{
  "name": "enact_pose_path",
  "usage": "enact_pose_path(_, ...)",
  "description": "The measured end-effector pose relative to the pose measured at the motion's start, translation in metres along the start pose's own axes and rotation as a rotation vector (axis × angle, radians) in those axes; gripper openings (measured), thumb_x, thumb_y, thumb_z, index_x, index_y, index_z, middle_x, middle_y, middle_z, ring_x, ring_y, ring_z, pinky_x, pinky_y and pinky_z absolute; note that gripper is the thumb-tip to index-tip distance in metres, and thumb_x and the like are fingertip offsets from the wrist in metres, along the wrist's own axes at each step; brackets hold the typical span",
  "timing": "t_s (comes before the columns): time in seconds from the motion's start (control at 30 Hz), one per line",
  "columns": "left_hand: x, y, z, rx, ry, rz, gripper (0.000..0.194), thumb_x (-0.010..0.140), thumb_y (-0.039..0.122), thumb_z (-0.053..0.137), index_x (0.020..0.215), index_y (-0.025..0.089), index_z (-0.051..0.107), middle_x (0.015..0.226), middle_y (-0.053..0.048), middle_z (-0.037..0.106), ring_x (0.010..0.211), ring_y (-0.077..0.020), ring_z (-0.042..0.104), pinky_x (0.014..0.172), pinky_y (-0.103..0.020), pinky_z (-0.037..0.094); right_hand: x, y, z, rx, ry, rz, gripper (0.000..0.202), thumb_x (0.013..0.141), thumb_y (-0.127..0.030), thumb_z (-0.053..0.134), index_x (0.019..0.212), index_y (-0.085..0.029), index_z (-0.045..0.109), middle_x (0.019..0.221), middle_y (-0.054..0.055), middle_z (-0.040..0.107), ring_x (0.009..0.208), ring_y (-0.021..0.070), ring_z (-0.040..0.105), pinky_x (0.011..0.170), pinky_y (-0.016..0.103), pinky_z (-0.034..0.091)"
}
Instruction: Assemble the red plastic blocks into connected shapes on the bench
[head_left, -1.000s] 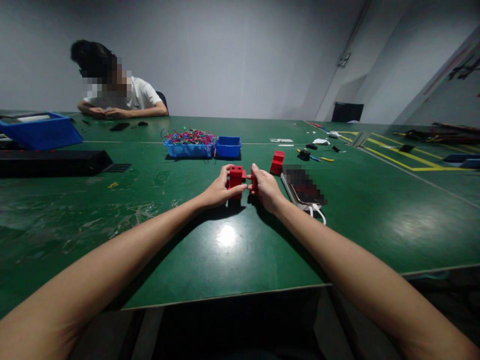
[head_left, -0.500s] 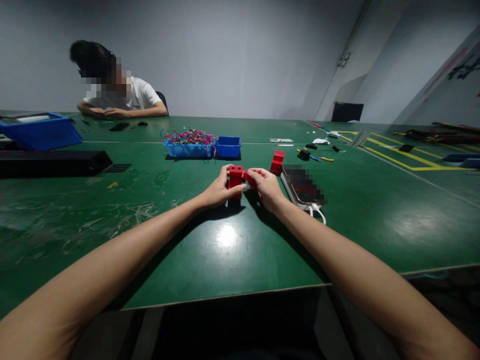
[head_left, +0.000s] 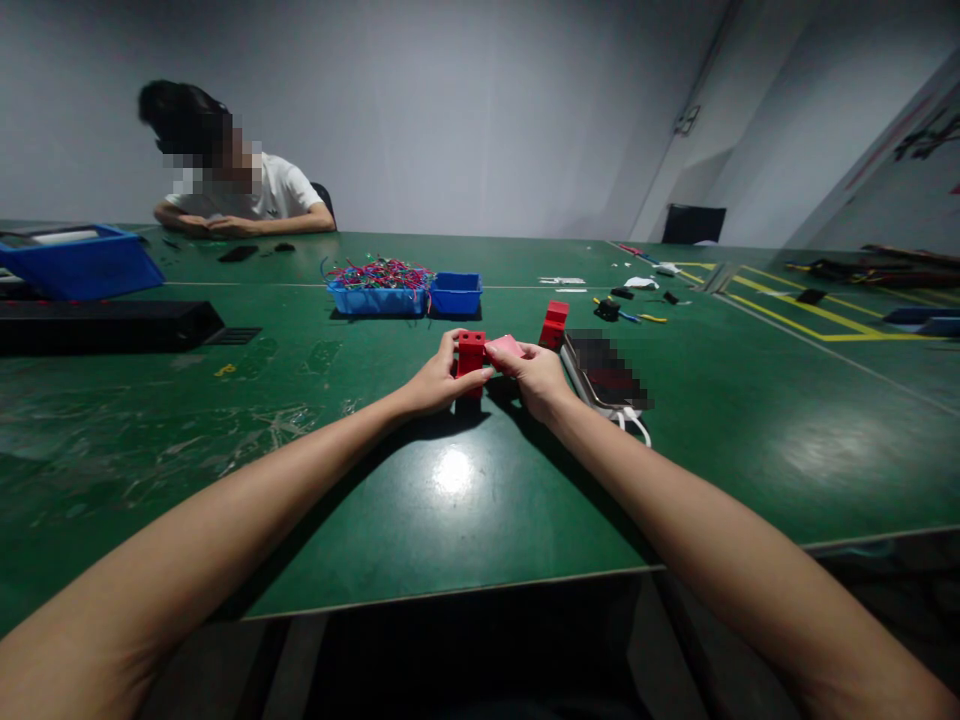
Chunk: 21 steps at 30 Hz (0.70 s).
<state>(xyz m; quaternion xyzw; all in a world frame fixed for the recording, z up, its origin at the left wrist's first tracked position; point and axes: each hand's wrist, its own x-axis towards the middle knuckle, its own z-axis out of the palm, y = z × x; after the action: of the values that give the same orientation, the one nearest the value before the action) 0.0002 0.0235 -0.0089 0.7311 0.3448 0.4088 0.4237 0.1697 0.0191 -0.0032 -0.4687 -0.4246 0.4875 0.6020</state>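
My left hand [head_left: 442,382] is closed around a red block [head_left: 471,352] with two holes in its top face, its thumb across the near side. Pinched in my right hand [head_left: 536,375] is a smaller red piece [head_left: 505,346], its flat upper face catching the light as pink. The two red parts are side by side; whether they touch is hard to tell. Another red block [head_left: 554,324] stands on the green table just beyond my right hand, beside a phone-like device [head_left: 604,370] with white cables.
A light blue bin [head_left: 379,300] of coloured wires and a darker blue bin [head_left: 457,294] stand beyond my hands. Black bars [head_left: 105,327] and a tilted blue tray [head_left: 86,262] are at left. Across the table sits a person [head_left: 277,190]. Pliers [head_left: 609,309] lie at right.
The small red piece in my right hand has turned, so its flat face now shows upward. My right hand has shifted slightly; my left hand and its block are in the same place.
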Motion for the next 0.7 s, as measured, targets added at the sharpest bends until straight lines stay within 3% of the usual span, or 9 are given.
enact_pose_path(0.13, -0.0004, 0.0006, 0.0003, 0.002, -0.001, -0.014, 0.075, 0.078, 0.048, 0.072, 0.132, 0.018, 0.030, 0.125, -0.015, 0.056, 0.104, -0.0240, 0.063, 0.091, -0.042, 0.053, 0.0009, -0.0015, -0.0004, 0.003, 0.017, -0.043, 0.039, 0.051, -0.037, 0.089, 0.070, -0.014, 0.064, 0.067, 0.000, 0.067, 0.062, 0.0121, 0.057, 0.063, 0.026, 0.046)
enact_pose_path(0.33, 0.0000, 0.0009, 0.0003, 0.010, 0.005, -0.018, 0.073, 0.077, 0.046, 0.073, 0.132, 0.021, 0.032, 0.121, -0.010, 0.055, 0.104, -0.0222, 0.061, 0.096, -0.043, 0.050, 0.0039, -0.0024, -0.0003, -0.023, 0.156, -0.077, 0.037, 0.056, -0.028, 0.085, 0.076, -0.018, 0.056, 0.067, -0.004, 0.064, 0.063, 0.0112, 0.058, 0.063, 0.025, 0.047)
enact_pose_path(0.5, 0.0001, -0.0008, 0.0003, -0.012, -0.001, -0.014, 0.073, 0.079, 0.046, 0.073, 0.133, 0.021, 0.031, 0.123, -0.011, 0.056, 0.109, -0.0235, 0.061, 0.099, -0.045, 0.049, 0.0001, -0.0078, 0.0034, 0.058, 0.093, 0.007, 0.033, 0.067, -0.022, 0.079, 0.080, -0.021, 0.048, 0.070, -0.004, 0.063, 0.061, 0.0127, 0.060, 0.058, 0.026, 0.050)
enact_pose_path(0.7, 0.0004, -0.0010, 0.0001, -0.002, 0.013, -0.011, 0.073, 0.077, 0.047, 0.074, 0.132, 0.020, 0.033, 0.125, -0.013, 0.056, 0.111, -0.0245, 0.061, 0.100, -0.044, 0.048, -0.0042, -0.0087, 0.0031, -0.057, 0.083, -0.053, 0.033, 0.064, -0.028, 0.079, 0.079, -0.020, 0.051, 0.066, -0.006, 0.059, 0.060, 0.0105, 0.054, 0.054, 0.022, 0.043)
